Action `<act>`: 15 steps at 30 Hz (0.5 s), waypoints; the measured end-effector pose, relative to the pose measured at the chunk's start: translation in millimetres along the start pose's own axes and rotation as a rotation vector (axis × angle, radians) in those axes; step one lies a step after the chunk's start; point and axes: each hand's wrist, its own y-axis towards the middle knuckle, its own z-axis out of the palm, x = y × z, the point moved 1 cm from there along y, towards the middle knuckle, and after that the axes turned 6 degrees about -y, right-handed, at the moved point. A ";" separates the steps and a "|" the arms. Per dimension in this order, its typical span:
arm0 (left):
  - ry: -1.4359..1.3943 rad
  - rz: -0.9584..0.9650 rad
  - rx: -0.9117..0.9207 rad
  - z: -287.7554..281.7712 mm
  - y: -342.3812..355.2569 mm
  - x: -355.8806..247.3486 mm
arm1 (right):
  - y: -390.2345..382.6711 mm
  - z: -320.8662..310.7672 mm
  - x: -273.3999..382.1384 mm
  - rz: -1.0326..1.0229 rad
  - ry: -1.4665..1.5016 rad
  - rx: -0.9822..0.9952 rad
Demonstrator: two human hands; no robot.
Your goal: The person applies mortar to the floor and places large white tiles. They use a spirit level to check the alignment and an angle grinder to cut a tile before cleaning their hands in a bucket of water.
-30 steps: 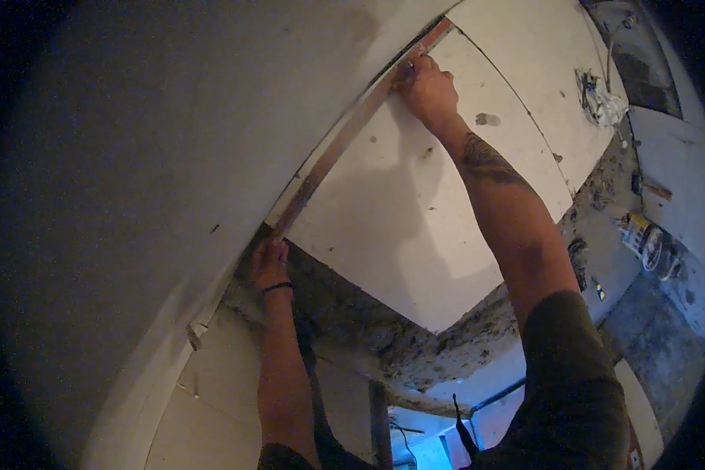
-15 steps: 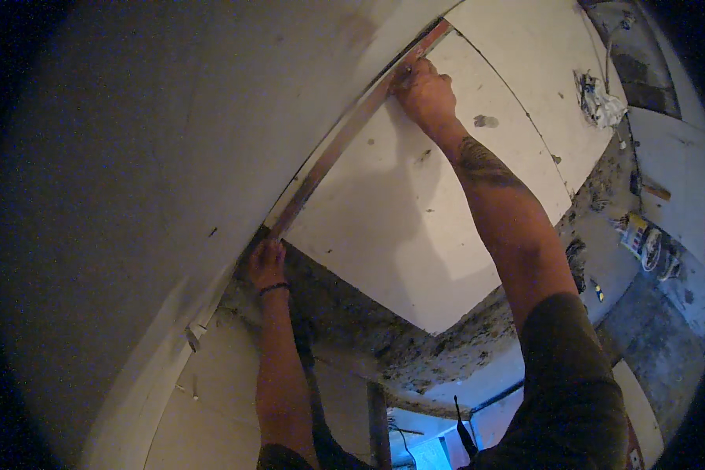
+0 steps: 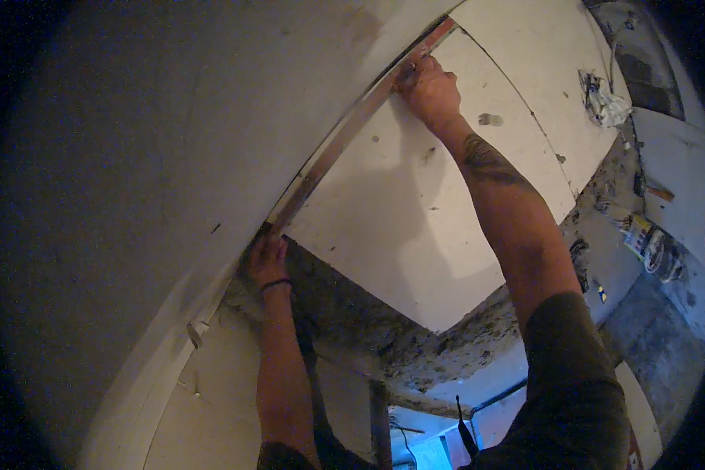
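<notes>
Fingers point(image 3: 260, 252) of the left hand point(image 3: 268, 262) were curled together and pressed up against the lower end of the long metal strip point(image 3: 345, 133), right where the strip met the bare, crumbly patch of ceiling point(image 3: 352, 321); whether they actually pinched the strip could not be told from that angle. A dark band point(image 3: 276, 284) sat round that wrist, and the forearm rose straight from the bottom edge. To the left of it all swept the big pale wall point(image 3: 133, 196), curving with the lens, a small chip showing on its lower edge. The strip itself ran diagonally up and to the right along the seam between that wall and the white ceiling board point(image 3: 415, 219). Further right, the right hand point(image 3: 429, 90) was up at the strip's higher part, fingers bunched close and pressing on it, the thumb side tucked against the metal. A tattooed forearm and a dark sleeve led down from it. Far right, a crumpled scrap point(image 3: 603, 98) hung on the next board, and a coloured tube point(image 3: 648, 241) lay among the clutter beyond.
</notes>
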 end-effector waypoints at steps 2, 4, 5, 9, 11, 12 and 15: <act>-0.057 -0.020 -0.037 -1.1 0.1 1.6 | -0.8 -0.6 -1.5 0.022 0.018 0.033; -0.015 -0.042 -0.067 -3.8 3.8 0.0 | -2.1 -7.6 5.7 0.039 0.041 0.064; 0.015 -0.050 -0.076 -5.4 4.5 -0.7 | -4.6 -10.4 11.3 0.059 0.082 0.068; 0.049 -0.026 -0.085 -0.8 1.5 0.3 | -6.7 -8.3 6.5 0.063 0.090 0.078; 0.002 -0.011 -0.012 2.3 0.3 -1.8 | -7.0 -7.9 4.8 0.071 0.076 0.094; -0.013 -0.002 0.009 -0.9 0.7 -4.0 | -6.7 -9.7 8.4 0.075 0.068 0.111; -0.006 0.023 0.195 -4.3 2.9 -11.8 | -9.5 -14.4 16.7 0.096 0.133 0.105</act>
